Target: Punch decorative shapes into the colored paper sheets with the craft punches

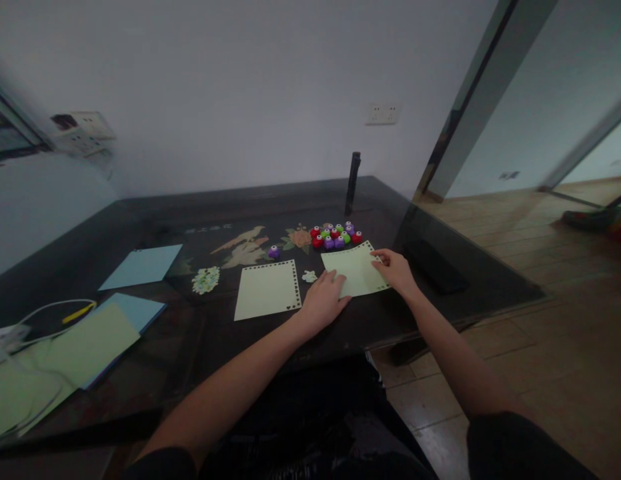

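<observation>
A wide, dark, glossy bench (230, 207) with pale inlaid bird and flower figures fills the middle of the view, set against a plain white wall (240, 80), with a wooden plank floor (540, 267) to the right. On the bench's near left corner lies a stack of pale green and light blue paper sheets (97, 340), and farther back a single light blue paper sheet (143, 265) lies flat. Near the centre rests a pale green rectangular card with small punched holes along its edges (267, 290). Just to its right lies a second pale green paper card with a punched border (354, 268), close to the bench's right edge. The left hand (324, 300) lies flat and open, fingers spread, pressing on that card's near left corner. The right hand (395, 269) has its fingers curled at the card's right edge, pinching it between thumb and fingertips. A slim black upright cylinder (353, 181) stands near the far edge. Behind the held card sits a cluster of small red, purple and green plastic craft punches (336, 235), with one lone purple craft punch (273, 252) off to its left. Between the two cards lies a small pile of pale paper cut-outs (309, 276).
</observation>
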Demonstrator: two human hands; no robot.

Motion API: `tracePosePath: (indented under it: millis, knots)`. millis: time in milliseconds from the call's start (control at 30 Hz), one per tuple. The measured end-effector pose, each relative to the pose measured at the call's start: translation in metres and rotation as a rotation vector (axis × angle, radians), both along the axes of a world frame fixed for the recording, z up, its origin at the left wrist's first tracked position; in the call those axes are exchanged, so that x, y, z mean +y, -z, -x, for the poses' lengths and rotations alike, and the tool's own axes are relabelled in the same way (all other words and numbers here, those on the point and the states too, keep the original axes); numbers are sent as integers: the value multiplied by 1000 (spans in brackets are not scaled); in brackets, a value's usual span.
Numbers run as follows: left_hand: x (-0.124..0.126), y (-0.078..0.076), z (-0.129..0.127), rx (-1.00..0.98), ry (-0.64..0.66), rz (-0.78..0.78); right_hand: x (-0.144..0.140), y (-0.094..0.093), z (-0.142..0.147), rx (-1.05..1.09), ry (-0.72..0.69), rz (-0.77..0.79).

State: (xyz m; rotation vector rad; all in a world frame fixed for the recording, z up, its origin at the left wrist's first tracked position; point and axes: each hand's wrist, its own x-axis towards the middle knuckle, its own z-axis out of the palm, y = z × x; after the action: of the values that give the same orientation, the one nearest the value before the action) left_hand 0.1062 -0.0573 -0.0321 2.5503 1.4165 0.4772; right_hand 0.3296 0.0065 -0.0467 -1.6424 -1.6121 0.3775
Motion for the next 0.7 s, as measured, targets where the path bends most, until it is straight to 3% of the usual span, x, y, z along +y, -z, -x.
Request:
tracePosePath:
  millis: [500,700]
  knots:
    - [1,2,0,-16,-10,12,4,8,2,-133,34,23]
    - [1,0,-1,29,2,4,3,11,1,-248,-20,-39]
